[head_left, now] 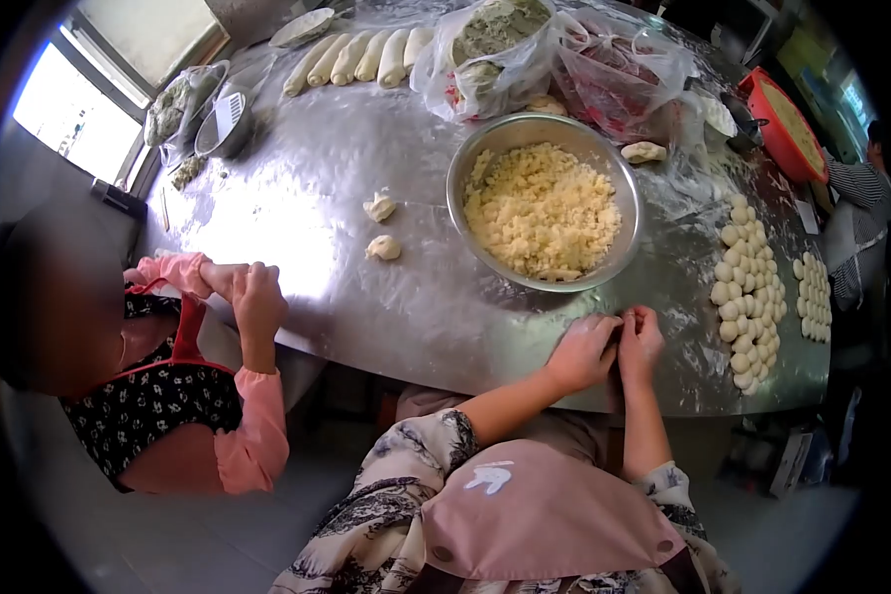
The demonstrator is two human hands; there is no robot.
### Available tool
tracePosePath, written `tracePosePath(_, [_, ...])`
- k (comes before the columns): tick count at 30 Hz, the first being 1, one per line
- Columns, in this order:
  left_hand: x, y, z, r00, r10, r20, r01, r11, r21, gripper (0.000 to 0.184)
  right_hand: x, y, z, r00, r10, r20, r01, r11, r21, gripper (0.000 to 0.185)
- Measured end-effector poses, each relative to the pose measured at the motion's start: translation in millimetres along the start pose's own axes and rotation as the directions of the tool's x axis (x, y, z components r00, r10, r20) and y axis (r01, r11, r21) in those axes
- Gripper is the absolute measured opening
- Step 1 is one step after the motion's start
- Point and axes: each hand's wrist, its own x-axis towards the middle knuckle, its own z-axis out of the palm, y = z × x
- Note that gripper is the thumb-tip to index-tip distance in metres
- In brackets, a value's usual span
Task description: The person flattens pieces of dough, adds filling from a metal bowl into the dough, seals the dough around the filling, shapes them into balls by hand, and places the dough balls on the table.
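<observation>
My left hand (pixel 584 353) and my right hand (pixel 641 345) meet just over the table's front edge, fingertips pinched together. Whatever lies between the fingers is hidden. Right beyond them stands a steel bowl (pixel 606 148) holding crumbly yellow filling (pixel 543 210). To the right of my hands, many small round dough balls (pixel 744 297) lie close together on the metal table (pixel 366 307). Two pleated dough pieces sit left of the bowl, an upper dough piece (pixel 379 206) and a lower dough piece (pixel 384 247).
Another person's hands (pixel 257 302) work at the left edge. Rolled dough logs (pixel 356 57), a bag of greenish dough (pixel 495 49) and a bag of reddish contents (pixel 619 74) line the back. Far right are a red basin (pixel 782 129), more dough pieces (pixel 812 297) and a person in stripes (pixel 854 223).
</observation>
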Motion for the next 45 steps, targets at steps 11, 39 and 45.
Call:
tracePosePath(11, [-57.2, -3.0, -88.9, 0.985, -0.007, -0.173, 0.045, 0.975, 0.217, 0.024, -30.3, -18.3, -41.3, 0.951, -0.304, -0.046, 0.296, 0.945, -0.139, 0.021])
tracePosePath(39, [-9.7, -48.4, -150.1, 0.937, -0.180, -0.299, 0.314, 0.811, 0.493, 0.005, 59.1, -154.1, 51.1, 0.704, -0.254, 0.663, 0.491, 0.849, -0.197, 0.048])
tracePosePath(45, [-23.8, -63.0, -148.1, 0.891, -0.279, -0.359, 0.412, 0.830, 0.376, 0.014, 39.5, -155.9, 52.9, 0.720, -0.251, 0.647, 0.460, 0.871, -0.174, 0.039])
